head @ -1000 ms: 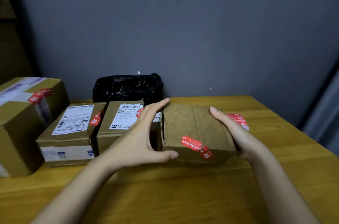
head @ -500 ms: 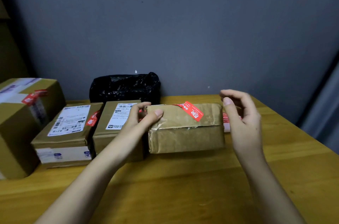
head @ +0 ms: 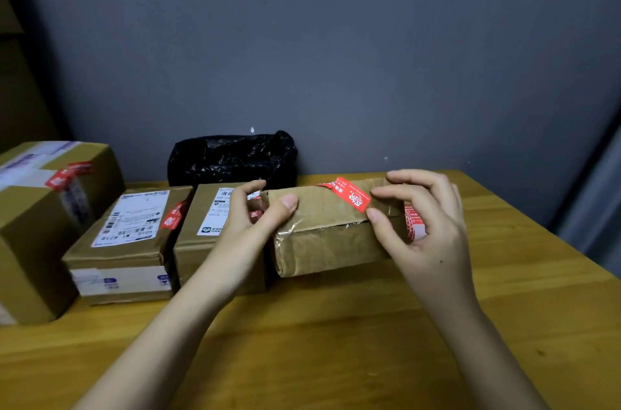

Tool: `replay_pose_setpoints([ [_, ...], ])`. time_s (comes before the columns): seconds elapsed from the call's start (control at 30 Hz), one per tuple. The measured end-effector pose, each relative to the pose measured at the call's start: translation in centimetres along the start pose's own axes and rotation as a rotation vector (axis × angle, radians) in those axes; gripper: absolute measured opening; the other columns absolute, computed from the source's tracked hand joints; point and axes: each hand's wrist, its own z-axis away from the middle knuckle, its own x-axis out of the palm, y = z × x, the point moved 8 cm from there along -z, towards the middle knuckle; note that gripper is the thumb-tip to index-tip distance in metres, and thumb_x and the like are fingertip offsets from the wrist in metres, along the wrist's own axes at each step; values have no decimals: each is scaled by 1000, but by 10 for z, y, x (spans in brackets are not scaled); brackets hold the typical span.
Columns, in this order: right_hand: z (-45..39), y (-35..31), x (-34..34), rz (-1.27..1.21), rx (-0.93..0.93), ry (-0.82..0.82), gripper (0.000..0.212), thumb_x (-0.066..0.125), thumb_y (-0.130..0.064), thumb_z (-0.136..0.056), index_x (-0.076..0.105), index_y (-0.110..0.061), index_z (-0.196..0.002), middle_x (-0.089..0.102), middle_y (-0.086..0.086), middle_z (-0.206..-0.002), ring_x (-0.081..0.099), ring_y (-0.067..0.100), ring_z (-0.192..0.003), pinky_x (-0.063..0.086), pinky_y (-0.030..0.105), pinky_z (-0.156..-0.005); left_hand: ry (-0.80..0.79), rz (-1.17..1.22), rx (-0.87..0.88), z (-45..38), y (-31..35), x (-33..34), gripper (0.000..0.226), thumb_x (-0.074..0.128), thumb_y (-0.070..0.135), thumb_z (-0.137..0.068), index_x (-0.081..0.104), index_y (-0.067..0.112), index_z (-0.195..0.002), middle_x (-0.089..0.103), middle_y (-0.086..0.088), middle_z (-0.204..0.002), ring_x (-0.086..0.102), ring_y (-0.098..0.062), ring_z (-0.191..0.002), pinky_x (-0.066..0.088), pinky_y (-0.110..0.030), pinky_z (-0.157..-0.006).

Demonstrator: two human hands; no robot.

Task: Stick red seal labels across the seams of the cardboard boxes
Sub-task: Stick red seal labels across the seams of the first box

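head view: left hand [head: 250,218] grips the left end of the box [head: 331,241] at frame centre, thumb on top, fingers curled behind and partly hidden. right hand [head: 426,225] holds the right end, fingers bent over the top edge, thumb tip just beside the red label [head: 349,193]. the label crosses the top seam; its far end is hard to read. wrinkled brown card, glossy clear tape. a label roll [head: 414,225] shows only between the right fingers. wooden table [head: 336,342]; crinkled black bag [head: 232,157] behind.
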Motion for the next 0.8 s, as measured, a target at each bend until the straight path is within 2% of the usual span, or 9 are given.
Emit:
replay_pose_setpoints([
  [0.13,2,6,4,11,64,-9,19,68,-32,-80,69,-19,-94,55,-4,-114,52,11,-110,33,15,-96,34,-35,37,2,2,-2,82,64,59,-55,41,34,-129,51,14,-106,54,8,-93,39,-7,-71],
  [0.2,2,7,6,9,85,-20,21,67,-34,-79,68,-20,-94,53,-6,-115,51,10,-111,33,14,-96,44,-52,49,1,0,-4,92,63,68,-46,41,36,-129,52,14,-107,54,8,-96,41,-10,-78],
  [0.27,2,7,6,0,91,-18,22,67,-35,-79,68,-20,-95,52,-7,-116,50,9,-112,35,16,-96,40,-58,56,1,-4,-4,93,61,70,-45,41,37,-130,52,14,-112,53,2,-105,42,-19,-91],
  [0.33,2,6,5,-15,94,-19,23,67,-35,-79,67,-20,-96,50,-8,-117,50,9,-113,40,20,-96,35,-53,66,1,-4,-4,93,61,69,-46,41,37,-130,51,16,-113,51,9,-105,41,-19,-93],
  [0.43,3,7,5,-31,104,-15,24,66,-35,-80,67,-20,-97,50,-6,-118,50,8,-114,45,27,-94,39,-37,102,3,0,-2,85,69,60,-52,40,36,-129,49,20,-111,49,26,-89,41,-2,-76],
  [0.5,4,8,4,-44,129,-10,23,67,-34,-79,67,-19,-97,49,-6,-118,49,5,-114,45,24,-94,47,-18,122,4,2,-1,75,72,51,-62,40,34,-128,47,20,-110,49,29,-83,39,4,-69],
  [0.57,6,12,5,-41,174,-12,22,69,-33,-78,68,-20,-97,49,-7,-119,49,4,-114,46,23,-92,54,-8,142,6,3,0,74,77,47,-65,41,31,-128,46,19,-109,49,29,-81,38,5,-67],
  [0.67,9,18,7,-36,254,-23,20,72,-33,-77,69,-23,-95,47,-10,-119,48,7,-116,45,24,-91,66,4,180,7,4,2,76,72,36,-60,41,28,-129,47,20,-107,52,26,-82,40,3,-68],
  [0.8,11,24,9,-14,329,-14,15,78,-26,-76,70,-27,-89,46,-12,-109,44,4,-108,38,19,-90,72,16,195,7,3,3,77,74,35,-57,40,32,-127,47,23,-112,53,25,-88,40,3,-71],
])
